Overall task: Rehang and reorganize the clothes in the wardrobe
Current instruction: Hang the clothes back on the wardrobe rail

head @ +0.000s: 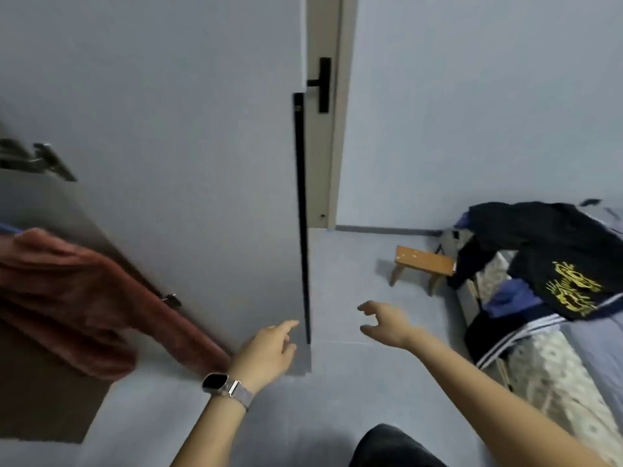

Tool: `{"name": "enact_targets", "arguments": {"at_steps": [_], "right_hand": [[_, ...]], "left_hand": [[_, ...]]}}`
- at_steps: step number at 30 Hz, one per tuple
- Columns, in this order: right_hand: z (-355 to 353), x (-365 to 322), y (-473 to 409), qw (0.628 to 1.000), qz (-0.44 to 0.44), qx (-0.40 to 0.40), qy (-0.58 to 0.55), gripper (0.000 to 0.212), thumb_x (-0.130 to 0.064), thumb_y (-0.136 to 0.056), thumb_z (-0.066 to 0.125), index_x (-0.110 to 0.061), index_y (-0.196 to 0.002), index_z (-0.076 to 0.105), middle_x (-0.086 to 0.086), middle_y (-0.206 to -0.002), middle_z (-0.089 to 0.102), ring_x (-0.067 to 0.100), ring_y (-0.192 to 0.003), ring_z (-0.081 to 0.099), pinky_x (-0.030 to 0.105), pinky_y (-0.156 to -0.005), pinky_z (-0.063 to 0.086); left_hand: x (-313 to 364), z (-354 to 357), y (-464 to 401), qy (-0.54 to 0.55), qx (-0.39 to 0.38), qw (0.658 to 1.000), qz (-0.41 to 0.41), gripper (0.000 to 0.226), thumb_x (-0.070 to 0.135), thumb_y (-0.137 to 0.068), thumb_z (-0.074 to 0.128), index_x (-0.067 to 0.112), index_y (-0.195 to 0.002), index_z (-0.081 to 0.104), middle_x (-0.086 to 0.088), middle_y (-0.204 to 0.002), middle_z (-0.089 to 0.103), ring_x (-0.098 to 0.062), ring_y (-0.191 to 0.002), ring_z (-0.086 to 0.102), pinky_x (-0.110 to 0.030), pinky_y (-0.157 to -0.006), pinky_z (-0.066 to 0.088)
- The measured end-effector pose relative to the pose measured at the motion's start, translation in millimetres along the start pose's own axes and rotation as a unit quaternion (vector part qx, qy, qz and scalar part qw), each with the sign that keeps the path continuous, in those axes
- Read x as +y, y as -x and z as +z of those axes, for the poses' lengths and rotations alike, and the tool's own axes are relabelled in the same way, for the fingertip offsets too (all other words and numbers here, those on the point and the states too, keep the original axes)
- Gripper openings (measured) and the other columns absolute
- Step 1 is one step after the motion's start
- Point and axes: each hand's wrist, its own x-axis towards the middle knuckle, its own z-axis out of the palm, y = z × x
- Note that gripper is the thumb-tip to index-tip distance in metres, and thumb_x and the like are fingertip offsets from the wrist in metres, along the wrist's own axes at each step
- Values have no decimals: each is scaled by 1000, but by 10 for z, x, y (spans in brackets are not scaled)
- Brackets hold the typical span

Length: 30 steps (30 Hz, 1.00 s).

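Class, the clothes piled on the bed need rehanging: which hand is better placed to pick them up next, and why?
Probably the right hand: open, empty, on the side of the dark clothes on the bed. The left hand is by the wardrobe door, farther away.

Small wooden stool seen far right on grey floor, just beside bed; black door handle above.

Pale blue walls and a blue-grey floor. A small wooden stool stands beside the bed.
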Motion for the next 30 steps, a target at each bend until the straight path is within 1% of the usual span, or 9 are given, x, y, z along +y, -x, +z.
{"name": "enact_targets", "arguments": {"at_steps": [4,6,9,12,15,18,21,28,30], "right_hand": [[-580,1155,298,987,89,99,-90,52,-26,-88,63,-17,-136,45,4,-132,56,22,-115,56,31,-93,47],[-850,1758,475,974,130,146,-116,53,-26,-86,65,-15,-135,46,5,-129,58,21,-114,57,31,-95,46],[-1208,2590,741,949,191,197,-154,51,-22,-86,66,-10,-132,48,8,-124,62,22,-110,60,32,-95,47],[-1504,3261,947,910,256,260,-199,44,-17,-85,65,-9,-127,53,6,-115,65,23,-100,63,31,-88,48],[-1752,3720,1013,871,304,298,-246,39,-13,-85,63,-10,-123,54,2,-103,62,20,-91,60,27,-77,44],[-1995,4093,857,845,326,323,-275,40,-12,-86,62,-7,-124,54,3,-102,60,21,-94,60,29,-78,45],[-2236,4441,579,821,346,344,-297,37,-17,-88,61,-9,-124,53,0,-99,58,15,-89,56,26,-66,42],[-2861,5200,7,768,407,360,-338,35,-9,-89,56,-7,-124,53,3,-102,59,15,-88,56,24,-71,43],[-3023,5420,-72,754,417,367,-350,36,-9,-89,57,-6,-125,53,5,-105,60,17,-94,55,28,-82,44]], "left_hand": [[1010,388,-684,-8,-41,995,91,51,27,-90,50,35,-139,39,7,-123,57,-15,-101,60,-30,-91,47],[1545,619,-1051,-21,-54,990,130,53,29,-91,49,34,-141,35,6,-129,53,-16,-106,58,-30,-93,45],[2330,981,-1556,-15,-69,982,177,54,29,-91,48,30,-143,34,4,-130,51,-16,-107,57,-28,-92,45],[3015,1294,-1954,0,-85,974,212,52,26,-91,49,27,-141,37,4,-127,52,-16,-106,57,-30,-90,47],[3514,1510,-2267,14,-119,964,236,46,25,-90,50,25,-136,44,5,-120,55,-14,-100,57,-31,-89,48],[3874,1648,-2721,-8,-149,956,253,41,25,-89,51,27,-130,49,9,-112,55,-12,-98,57,-30,-87,48],[4234,1751,-3336,-31,-166,946,278,38,26,-87,51,28,-125,52,12,-105,55,-10,-91,58,-32,-85,50],[5309,1923,-4760,-68,-201,916,341,34,25,-90,52,27,-123,53,12,-102,59,-8,-89,59,-30,-80,51],[5653,2007,-5032,-80,-225,902,359,33,25,-90,51,28,-123,53,14,-98,59,-8,-87,60,-33,-80,52]]}}
